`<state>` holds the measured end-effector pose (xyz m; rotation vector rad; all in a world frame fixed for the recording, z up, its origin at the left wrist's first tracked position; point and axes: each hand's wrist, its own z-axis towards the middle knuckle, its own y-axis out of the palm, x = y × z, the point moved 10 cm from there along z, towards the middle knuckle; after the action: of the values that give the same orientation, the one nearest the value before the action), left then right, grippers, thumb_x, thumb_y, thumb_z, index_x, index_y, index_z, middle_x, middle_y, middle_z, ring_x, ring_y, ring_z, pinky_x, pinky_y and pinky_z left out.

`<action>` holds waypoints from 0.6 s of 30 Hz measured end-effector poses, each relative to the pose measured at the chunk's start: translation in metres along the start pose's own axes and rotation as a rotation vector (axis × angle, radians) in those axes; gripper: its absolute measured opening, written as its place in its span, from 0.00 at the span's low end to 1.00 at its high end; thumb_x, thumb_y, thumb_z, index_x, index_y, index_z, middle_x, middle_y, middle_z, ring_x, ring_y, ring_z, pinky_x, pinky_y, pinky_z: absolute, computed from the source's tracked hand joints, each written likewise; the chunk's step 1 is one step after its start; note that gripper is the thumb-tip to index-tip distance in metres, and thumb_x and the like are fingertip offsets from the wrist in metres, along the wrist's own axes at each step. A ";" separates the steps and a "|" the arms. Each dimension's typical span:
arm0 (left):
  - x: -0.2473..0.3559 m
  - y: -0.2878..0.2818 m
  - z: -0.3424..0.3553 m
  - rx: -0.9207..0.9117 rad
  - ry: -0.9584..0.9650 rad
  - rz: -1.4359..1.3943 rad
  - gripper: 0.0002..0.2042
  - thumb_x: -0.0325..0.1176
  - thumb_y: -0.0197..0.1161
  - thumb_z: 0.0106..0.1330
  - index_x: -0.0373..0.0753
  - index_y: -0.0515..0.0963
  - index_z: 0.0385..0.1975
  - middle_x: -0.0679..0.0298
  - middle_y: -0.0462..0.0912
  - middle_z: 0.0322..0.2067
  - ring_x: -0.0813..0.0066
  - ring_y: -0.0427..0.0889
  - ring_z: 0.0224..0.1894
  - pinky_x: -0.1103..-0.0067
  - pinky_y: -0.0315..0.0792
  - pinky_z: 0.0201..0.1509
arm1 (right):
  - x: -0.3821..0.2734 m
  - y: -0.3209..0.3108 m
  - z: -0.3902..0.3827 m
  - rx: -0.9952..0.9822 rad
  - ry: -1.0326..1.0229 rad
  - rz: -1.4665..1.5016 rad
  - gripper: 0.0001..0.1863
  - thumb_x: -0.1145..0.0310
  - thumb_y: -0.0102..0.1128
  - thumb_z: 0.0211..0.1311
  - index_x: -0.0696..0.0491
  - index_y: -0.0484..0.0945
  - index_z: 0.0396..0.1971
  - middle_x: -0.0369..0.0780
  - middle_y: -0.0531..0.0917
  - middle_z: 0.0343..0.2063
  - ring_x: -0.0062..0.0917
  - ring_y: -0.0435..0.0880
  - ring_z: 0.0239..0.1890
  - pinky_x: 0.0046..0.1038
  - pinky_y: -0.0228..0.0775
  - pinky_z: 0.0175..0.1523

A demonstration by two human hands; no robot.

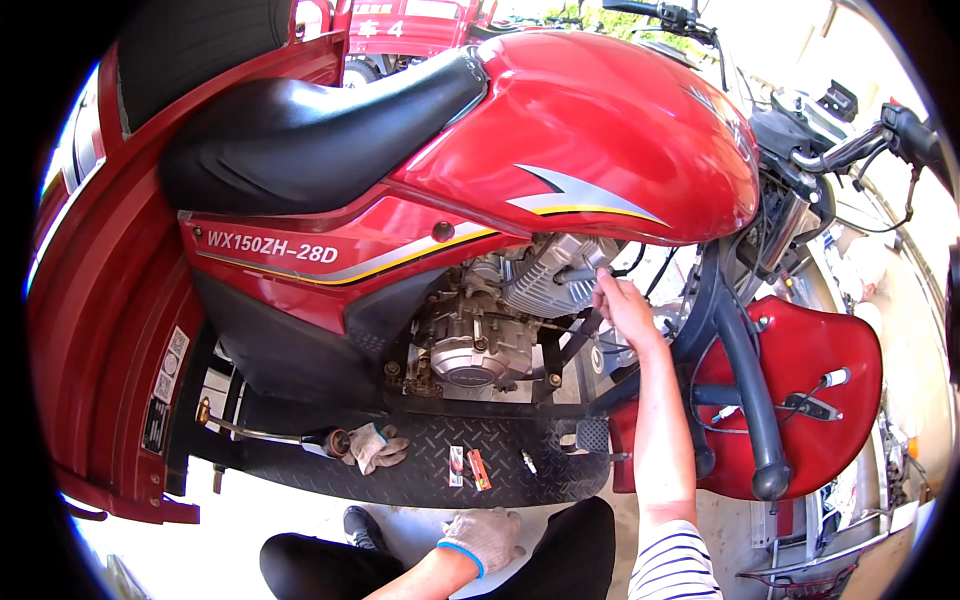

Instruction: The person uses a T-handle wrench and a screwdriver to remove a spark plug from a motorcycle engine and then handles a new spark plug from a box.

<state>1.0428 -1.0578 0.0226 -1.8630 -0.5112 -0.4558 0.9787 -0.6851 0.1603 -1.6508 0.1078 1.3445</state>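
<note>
My bare right hand reaches up to the engine's finned cylinder. Its fingers are pinched round the end of a grey tube-shaped piece, which points into the side of the cylinder head. The far end of that piece is hard to make out. My left hand, in a pale knitted glove with a blue cuff, rests by my legs with its fingers curled; nothing shows in it. A spark plug lies on the black footboard, beside two small narrow boxes, one red and orange, one mostly white.
On the footboard's left lie a second glove and a long-handled metal tool. The red fuel tank overhangs the engine. Right of my forearm are a dark frame tube and a red fender with a cable and white connector.
</note>
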 end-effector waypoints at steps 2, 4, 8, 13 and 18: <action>-0.003 0.000 -0.002 0.004 -0.004 -0.001 0.24 0.51 0.67 0.66 0.31 0.79 0.45 0.46 0.85 0.43 0.45 0.87 0.44 0.59 0.82 0.47 | 0.003 0.049 -0.011 -0.055 0.187 0.556 0.29 0.41 0.45 0.79 0.52 0.75 0.28 0.33 0.72 0.15 0.22 0.70 0.15 0.25 0.62 0.21; -0.002 0.006 0.002 0.000 0.013 0.003 0.24 0.51 0.67 0.66 0.31 0.79 0.45 0.45 0.85 0.43 0.45 0.87 0.45 0.59 0.82 0.47 | 0.009 0.075 -0.019 0.044 0.253 0.837 0.27 0.40 0.47 0.78 0.50 0.72 0.31 0.34 0.70 0.16 0.23 0.68 0.16 0.27 0.61 0.22; 0.000 0.002 0.004 -0.003 0.013 -0.004 0.25 0.51 0.67 0.66 0.31 0.79 0.45 0.44 0.85 0.43 0.45 0.87 0.45 0.59 0.81 0.48 | -0.017 0.117 -0.018 0.356 0.305 1.384 0.25 0.41 0.43 0.80 0.46 0.65 0.29 0.31 0.62 0.19 0.21 0.60 0.20 0.27 0.54 0.26; 0.004 0.000 0.006 0.008 0.031 0.000 0.26 0.51 0.67 0.66 0.31 0.78 0.47 0.43 0.84 0.44 0.44 0.87 0.46 0.59 0.81 0.48 | -0.032 0.105 -0.024 0.500 0.285 1.398 0.26 0.41 0.43 0.80 0.45 0.65 0.25 0.29 0.61 0.17 0.21 0.59 0.19 0.29 0.55 0.28; -0.004 -0.002 0.001 0.023 -0.002 -0.017 0.26 0.52 0.66 0.66 0.32 0.78 0.49 0.45 0.84 0.44 0.44 0.87 0.45 0.59 0.82 0.47 | 0.005 0.045 -0.017 0.081 0.155 0.466 0.30 0.41 0.43 0.80 0.51 0.74 0.26 0.33 0.70 0.13 0.20 0.66 0.12 0.27 0.58 0.19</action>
<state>1.0385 -1.0570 0.0221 -1.8389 -0.5321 -0.4573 0.9664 -0.7186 0.1279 -1.7217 0.6647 1.5241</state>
